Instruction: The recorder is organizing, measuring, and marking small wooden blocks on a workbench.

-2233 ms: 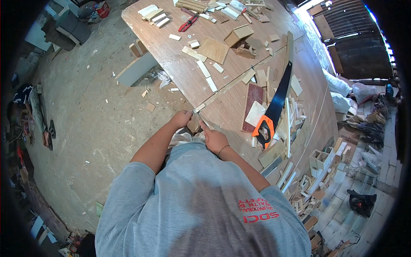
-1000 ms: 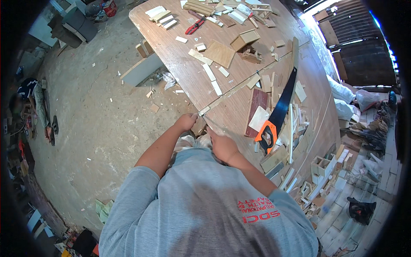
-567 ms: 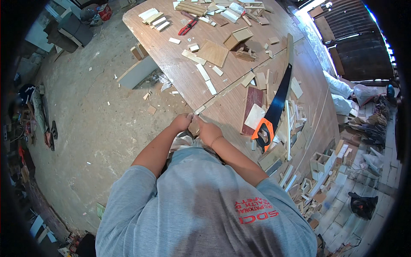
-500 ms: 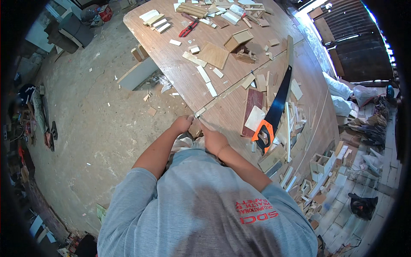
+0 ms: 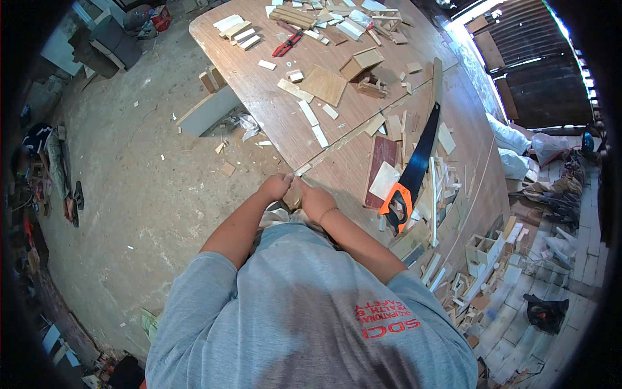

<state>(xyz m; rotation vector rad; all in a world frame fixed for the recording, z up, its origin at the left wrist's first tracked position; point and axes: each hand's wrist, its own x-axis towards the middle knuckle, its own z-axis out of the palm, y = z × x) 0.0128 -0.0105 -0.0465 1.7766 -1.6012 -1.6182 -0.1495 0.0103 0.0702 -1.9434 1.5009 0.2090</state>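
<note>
Close to my body, at the near corner of the wooden table (image 5: 278, 120), my left hand (image 5: 276, 187) and my right hand (image 5: 317, 202) are close together with curled fingers. Both pinch at something small and pale, mostly hidden by the fingers, so its kind does not show. A tan patch, perhaps wood, shows below between the hands. A long narrow wooden strip (image 5: 350, 138) runs from the corner across the tabletop. Right of my right hand lies a handsaw (image 5: 414, 162) with an orange and black handle, beside a dark red board (image 5: 380, 170) with a pale piece on it.
Red-handled pliers (image 5: 287, 44), a small wooden box (image 5: 361, 63), a square plywood piece (image 5: 324, 84) and many offcuts lie on the table. A grey panel (image 5: 208, 111) stands on the floor to the left. White sacks (image 5: 512, 146) lie right; another person (image 5: 48, 146) is far left.
My right hand has shifted slightly left and lower, nearer the left hand, with its forefinger drawn in. The view has tilted a little; the tools on the table stay put.
</note>
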